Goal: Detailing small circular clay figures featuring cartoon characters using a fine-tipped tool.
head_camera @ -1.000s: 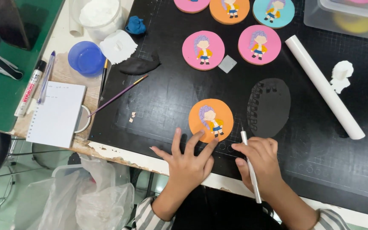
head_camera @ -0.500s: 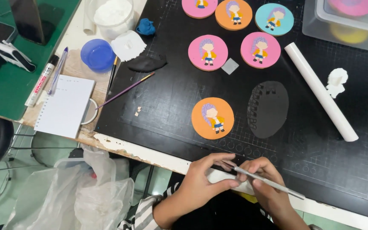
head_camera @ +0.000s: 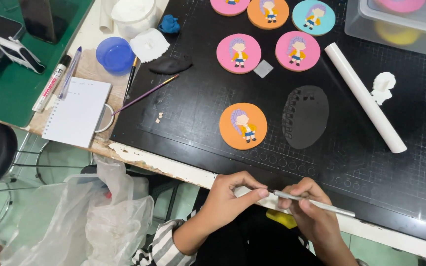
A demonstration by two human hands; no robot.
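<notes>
Grip: our right hand (head_camera: 307,209) pinches a slim metal tool (head_camera: 316,203); our left hand (head_camera: 232,197) nips its tip. Below the orange disc (head_camera: 243,126), at the bench (head_camera: 183,170) edge. Stiff, light; we judge mid-shaft best.

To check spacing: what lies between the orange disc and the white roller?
In the head view, a flat black clay oval lies between the orange disc and the white roller.

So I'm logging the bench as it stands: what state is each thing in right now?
Left hand: pinching the tool's tip.
Right hand: gripping the thin metal tool.
Orange disc: flat on the black mat, figure up.
Black clay sheet: rolled flat, notches cut along one edge.
White roller: lying loose.
Notepad: open, nearly blank.
</notes>
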